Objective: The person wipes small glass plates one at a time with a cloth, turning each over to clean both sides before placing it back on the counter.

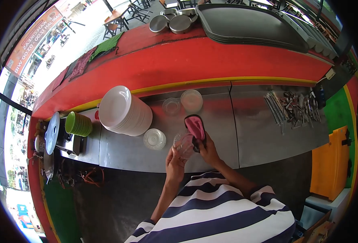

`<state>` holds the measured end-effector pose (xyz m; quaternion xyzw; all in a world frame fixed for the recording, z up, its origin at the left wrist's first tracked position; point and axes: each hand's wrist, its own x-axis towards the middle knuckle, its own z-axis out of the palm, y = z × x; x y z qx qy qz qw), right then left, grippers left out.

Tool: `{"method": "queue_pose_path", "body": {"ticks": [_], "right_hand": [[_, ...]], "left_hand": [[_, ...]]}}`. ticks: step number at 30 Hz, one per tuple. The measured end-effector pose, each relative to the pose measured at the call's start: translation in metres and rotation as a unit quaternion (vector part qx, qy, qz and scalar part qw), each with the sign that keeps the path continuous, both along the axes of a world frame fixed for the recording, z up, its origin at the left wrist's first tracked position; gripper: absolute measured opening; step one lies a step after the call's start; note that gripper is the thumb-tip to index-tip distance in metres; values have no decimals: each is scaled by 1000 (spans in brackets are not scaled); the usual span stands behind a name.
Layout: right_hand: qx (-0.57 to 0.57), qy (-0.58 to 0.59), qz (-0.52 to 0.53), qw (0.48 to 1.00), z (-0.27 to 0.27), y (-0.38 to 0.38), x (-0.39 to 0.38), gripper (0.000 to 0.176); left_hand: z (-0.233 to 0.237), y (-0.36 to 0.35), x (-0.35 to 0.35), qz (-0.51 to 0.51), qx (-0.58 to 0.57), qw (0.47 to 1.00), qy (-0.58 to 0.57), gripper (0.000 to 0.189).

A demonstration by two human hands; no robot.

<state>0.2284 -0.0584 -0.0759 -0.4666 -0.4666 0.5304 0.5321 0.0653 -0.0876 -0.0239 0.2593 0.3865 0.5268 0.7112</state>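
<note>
Clear bowl (183,149) held up in the left hand (175,161), with a pink cloth (195,127) brought against its right side by the right hand (209,152).

The bowl is held tilted above the front of the steel counter (122,154), just beyond the left palm, its near left side clasped by narrowly bent fingers. The cloth, its long axis pointing away from the body, is gripped at its near end; how far the right fingertips are spread behind it cannot be told.

Steel counter (268,148) — stacked white plates (134,117) at left, clear dishes (154,139) near the middle, loose cutlery (294,107) at right
</note>
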Motion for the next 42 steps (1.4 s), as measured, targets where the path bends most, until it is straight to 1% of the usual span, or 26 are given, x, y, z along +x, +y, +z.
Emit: {"method": "queue_pose_path", "body": {"ticks": [1, 3, 4, 6, 8, 9, 11, 14, 15, 18, 21, 23, 24, 26, 27, 29, 30, 32, 34, 35, 38, 39, 41, 42], "right_hand": [[54, -54, 7, 997, -12, -14, 2, 50], [159, -155, 25, 975, -33, -41, 3, 53], [184, -241, 42, 952, -16, -47, 1, 54], [231, -403, 71, 883, 16, -64, -5, 57], [230, -428, 120, 866, 9, -66, -6, 58], [230, -442, 143, 855, 5, -65, -5, 58], [229, -401, 134, 877, 3, -51, -8, 58], [240, -342, 108, 902, 10, -32, -13, 54], [245, -324, 95, 909, 13, -30, -14, 52], [258, -319, 67, 909, 18, -34, -20, 49], [256, -226, 13, 940, 19, -35, -17, 49], [241, -175, -31, 954, 15, -35, -18, 52], [232, -150, -53, 959, 12, -36, -18, 53], [165, -116, -61, 978, -8, -48, -20, 54], [132, -98, -65, 984, -9, -55, -20, 55], [201, -204, -40, 957, -8, -73, -22, 53], [234, -256, -27, 938, -3, -77, -23, 52], [266, -311, 51, 911, 6, -79, -26, 50], [286, -334, 89, 894, 11, -75, -30, 48], [292, -328, 87, 894, 12, -66, -32, 48], [306, -326, 77, 891, 25, -40, -31, 43], [310, -328, 73, 890, 29, -35, -31, 41], [294, -312, 15, 903, 34, -24, -30, 35], [285, -304, -14, 909, 36, -21, -30, 33]], "left_hand": [[-1, 1, 2, 18, -1, 1000, -11, 48], [-2, 1, 8, 51, -10, 998, -24, 48], [-2, 1, 14, 65, -18, 997, -25, 47], [-2, -5, 22, 86, -39, 995, -40, 44], [2, -12, 27, 94, -62, 991, -71, 39], [-4, -16, 25, 88, -60, 993, -50, 38], [-23, -23, 16, 75, -54, 996, -8, 36], [-14, -32, 16, 76, -86, 993, 20, 34], [-14, -33, 13, 77, -78, 994, 30, 34], [-12, -36, 4, 60, -54, 995, 53, 34], [-4, -39, 2, 33, -21, 997, 62, 35], [1, -40, 3, 28, 2, 998, 60, 36], [7, -41, 4, 29, -10, 998, 55, 38], [20, -41, 5, 29, -34, 998, 42, 44], [23, -40, 8, 48, -43, 998, 23, 42], [24, -37, 13, 86, -61, 994, -16, 38], [22, -37, 15, 91, -63, 994, -13, 38], [10, -38, 17, 101, -65, 993, -10, 36], [-10, -40, 10, 106, -96, 990, 16, 35], [-18, -41, 6, 109, -111, 987, 29, 34], [-13, -44, -4, 67, -127, 988, 47, 34], [-16, -47, -6, 58, -115, 990, 51, 34], [-25, -47, -12, 38, -87, 994, 57, 35], [-19, -47, -14, 16, -85, 992, 91, 37]]}}
